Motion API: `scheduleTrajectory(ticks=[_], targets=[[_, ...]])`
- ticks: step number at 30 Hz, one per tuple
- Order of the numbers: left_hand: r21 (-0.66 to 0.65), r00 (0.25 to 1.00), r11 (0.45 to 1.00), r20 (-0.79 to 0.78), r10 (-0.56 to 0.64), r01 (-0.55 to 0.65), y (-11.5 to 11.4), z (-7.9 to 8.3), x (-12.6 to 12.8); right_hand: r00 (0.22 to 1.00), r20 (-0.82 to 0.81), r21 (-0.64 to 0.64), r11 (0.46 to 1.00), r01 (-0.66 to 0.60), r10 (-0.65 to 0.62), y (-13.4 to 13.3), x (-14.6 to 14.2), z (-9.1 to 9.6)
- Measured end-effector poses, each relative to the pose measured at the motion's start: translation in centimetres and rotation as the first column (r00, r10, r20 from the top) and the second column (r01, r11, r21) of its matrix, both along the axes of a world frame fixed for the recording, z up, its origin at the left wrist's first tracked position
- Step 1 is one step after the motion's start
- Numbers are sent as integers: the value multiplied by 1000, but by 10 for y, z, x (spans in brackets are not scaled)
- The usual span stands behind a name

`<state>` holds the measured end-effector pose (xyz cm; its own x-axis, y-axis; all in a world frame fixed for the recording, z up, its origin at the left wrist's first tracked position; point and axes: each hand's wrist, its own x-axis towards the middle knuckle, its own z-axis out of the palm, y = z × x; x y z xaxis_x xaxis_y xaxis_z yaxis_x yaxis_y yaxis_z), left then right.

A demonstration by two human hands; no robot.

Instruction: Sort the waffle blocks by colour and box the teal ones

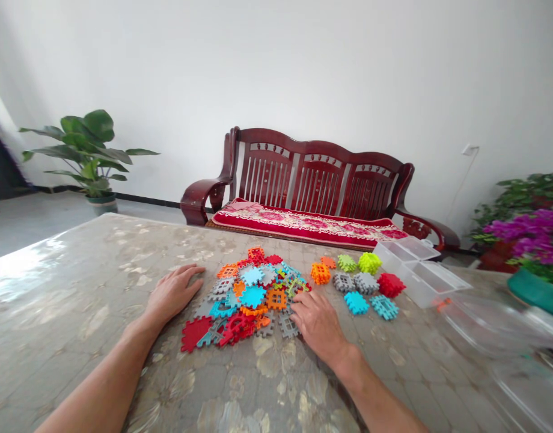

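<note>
A heap of flat plastic interlocking tiles (pixel 252 296) with toothed edges, in red, orange, blue, grey and green, lies between my hands on the table. To its left, my left hand (pixel 175 291) rests flat on the cloth with fingers stretched out, apart from the tiles. My right hand (pixel 319 322) is at the heap's right edge, its fingers bent and closed at a grey window-shaped tile (pixel 288 325). The fingertips are partly hidden. Beyond that hand stand small stacks of tiles sorted by colour, among them orange (pixel 320 273), red (pixel 391 285) and yellow-green (pixel 369 263).
A clear divided plastic box (pixel 421 270) stands behind the stacks at the right. Transparent lids or trays (pixel 493 325) lie nearer the right edge, by a flower pot (pixel 535 294). A wooden bench (pixel 319 180) is across the patterned tablecloth (pixel 96 319). A potted plant (pixel 98 156) stands far left.
</note>
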<state>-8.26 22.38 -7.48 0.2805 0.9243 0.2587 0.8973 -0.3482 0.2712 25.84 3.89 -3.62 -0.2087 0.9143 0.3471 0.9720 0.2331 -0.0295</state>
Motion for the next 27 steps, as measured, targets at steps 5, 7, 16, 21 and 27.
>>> scheduleTrajectory(ticks=[5, 7, 16, 21, 27], targets=[[4, 1000, 1000, 6, -3, 3, 1, -1, -1, 999, -29, -9, 999, 37, -37, 0, 2, 1], [-2, 1000, 1000, 6, -4, 4, 1, -1, -1, 995, -65, 2, 997, 71, -71, -1, 0, 1], [-4, 1000, 1000, 8, -7, 8, -2, 1, 0, 997, -30, -15, 997, 74, -75, 0, -3, -1], [-3, 1000, 1000, 1, 5, -5, -1, 1, 0, 999, -33, 36, 999, 37, -36, 4, 2, -3], [8, 1000, 1000, 8, -3, 3, -1, 1, 0, 860, -487, 52, 978, 202, -152, 11, 16, -7]])
